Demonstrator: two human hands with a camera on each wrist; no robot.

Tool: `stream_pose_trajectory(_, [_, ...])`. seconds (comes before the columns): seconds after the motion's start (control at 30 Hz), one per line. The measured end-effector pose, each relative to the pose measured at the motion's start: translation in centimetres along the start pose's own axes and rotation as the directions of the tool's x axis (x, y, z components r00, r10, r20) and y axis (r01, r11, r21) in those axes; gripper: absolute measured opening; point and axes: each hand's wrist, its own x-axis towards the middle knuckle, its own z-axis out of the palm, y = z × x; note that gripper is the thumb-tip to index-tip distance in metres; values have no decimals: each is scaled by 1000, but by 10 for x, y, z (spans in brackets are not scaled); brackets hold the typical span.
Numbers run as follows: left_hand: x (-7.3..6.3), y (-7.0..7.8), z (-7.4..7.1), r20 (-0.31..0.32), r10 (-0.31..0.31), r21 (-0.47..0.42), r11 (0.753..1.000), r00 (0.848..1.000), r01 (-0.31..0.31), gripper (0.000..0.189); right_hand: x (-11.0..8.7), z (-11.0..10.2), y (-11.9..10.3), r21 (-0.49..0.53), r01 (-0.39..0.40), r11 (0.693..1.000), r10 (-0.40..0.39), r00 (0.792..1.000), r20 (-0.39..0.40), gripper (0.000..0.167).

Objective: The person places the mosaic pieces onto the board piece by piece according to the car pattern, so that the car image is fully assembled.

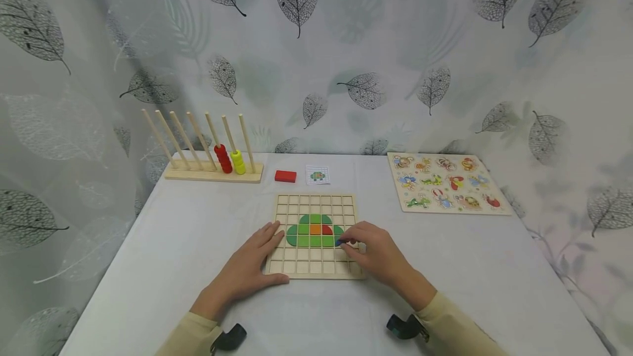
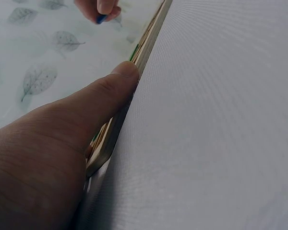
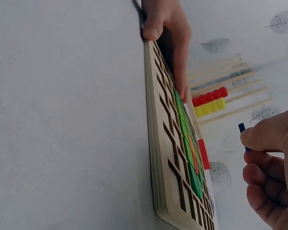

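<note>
A wooden grid board (image 1: 316,275) lies on the table. Green tiles (image 1: 304,240), some rounded at the outer side, sit in its cells around an orange square (image 1: 315,229) and a red round-cornered tile (image 1: 327,229). My left hand (image 1: 249,265) rests at the board's left side, fingers on the edge and thumb along the front rim. Between thumb and fingertips, my right hand (image 1: 378,251) pinches a small blue tile (image 3: 241,127) over the right part of the board. The fingers hide much of this tile, so its full shape cannot be seen.
Behind the board lie a red block (image 1: 285,176) and a printed picture card (image 1: 317,174). A wooden peg stand (image 1: 212,176) with red and yellow beads is at the back left. An insect puzzle board (image 1: 447,183) lies at the back right, near the leaf-patterned backdrop (image 1: 366,43).
</note>
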Motion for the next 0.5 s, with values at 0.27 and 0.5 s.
stream_pose_trajectory(0.27, [1,-2,1,-1,7,9,1000,1000,-7,110,4,16,-3,11,-8,1000,8,999,39,18])
stream_pose_trajectory(0.5, [1,-4,2,-8,20,12,1000,1000,-20,110,5,28,-4,-9,-27,1000,27,998,56,18])
